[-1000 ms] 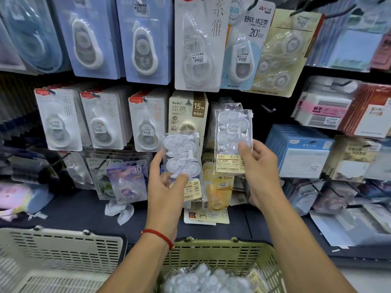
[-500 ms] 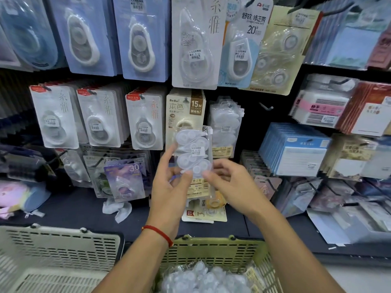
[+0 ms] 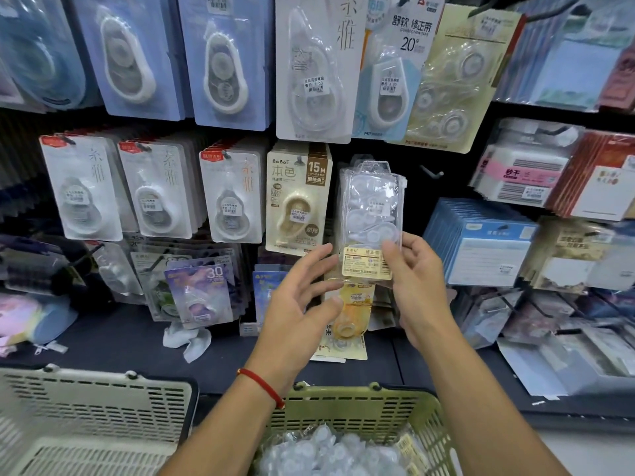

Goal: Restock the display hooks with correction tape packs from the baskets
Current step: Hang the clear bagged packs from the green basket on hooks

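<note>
Two hands at hooks, right hand [image 3: 417, 286] pinching clear correction tape pack [image 3: 371, 214], left hand [image 3: 299, 304] open, neighbouring pack [image 3: 297, 197] reads "BoBo 15M"

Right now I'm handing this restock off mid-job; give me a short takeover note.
Left hand: open, fingers spread, holding nothing.
Right hand: grip pinches the yellow label end of a clear correction tape pack, raised at the hook beside the beige 15M pack.
Whether the pack's hang hole is on the hook cannot be told.
More clear packs lie in the green basket; the white basket stands left of it.
Left: seat this pack, then hang the rest.
</note>
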A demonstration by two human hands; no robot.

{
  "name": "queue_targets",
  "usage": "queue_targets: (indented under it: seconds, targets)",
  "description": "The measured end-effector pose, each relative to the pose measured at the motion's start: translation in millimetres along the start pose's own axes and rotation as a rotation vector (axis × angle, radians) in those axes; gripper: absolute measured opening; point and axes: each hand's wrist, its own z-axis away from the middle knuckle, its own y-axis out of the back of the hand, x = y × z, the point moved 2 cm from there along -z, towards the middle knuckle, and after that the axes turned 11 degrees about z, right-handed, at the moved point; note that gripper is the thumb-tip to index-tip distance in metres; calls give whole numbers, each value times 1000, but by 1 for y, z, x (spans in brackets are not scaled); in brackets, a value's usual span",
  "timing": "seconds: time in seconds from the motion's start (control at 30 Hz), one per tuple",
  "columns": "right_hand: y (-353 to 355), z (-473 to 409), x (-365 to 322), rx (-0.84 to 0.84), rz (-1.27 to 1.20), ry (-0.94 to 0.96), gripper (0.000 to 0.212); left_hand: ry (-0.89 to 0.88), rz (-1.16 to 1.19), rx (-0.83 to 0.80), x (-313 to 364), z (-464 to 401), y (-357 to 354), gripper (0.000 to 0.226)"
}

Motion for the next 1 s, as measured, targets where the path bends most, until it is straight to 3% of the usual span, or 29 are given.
queue_targets:
  seconds: [0.17, 0.27, 0.43, 0.57, 0.73, 0.87, 1.0]
  targets:
    - [0, -2, 2, 46, 7, 39, 20, -28, 34, -25, 1, 0, -1, 69]
    - [3, -6, 5, 81, 161, 71, 18, -24, 1, -28, -1, -2, -1, 69]
    - [10, -6, 18, 59, 835, 156, 50, -149, -481, 15, 1, -9, 8, 62]
    - [5, -1, 17, 84, 1004, 382, 47, -303, -765, 64, 4, -26, 21, 63]
    - [-19, -22, 7, 46, 1243, 690, 60, -487, -963, 41, 10, -63, 15, 70]
    - [-29, -54, 21, 14, 1489, 638, 76, -510, -1136, 19, -3, -74, 20, 78]
    - [-41, -97, 34, 15, 1587, 575, 84, -539, -1152, 9, -9, -80, 27, 82]
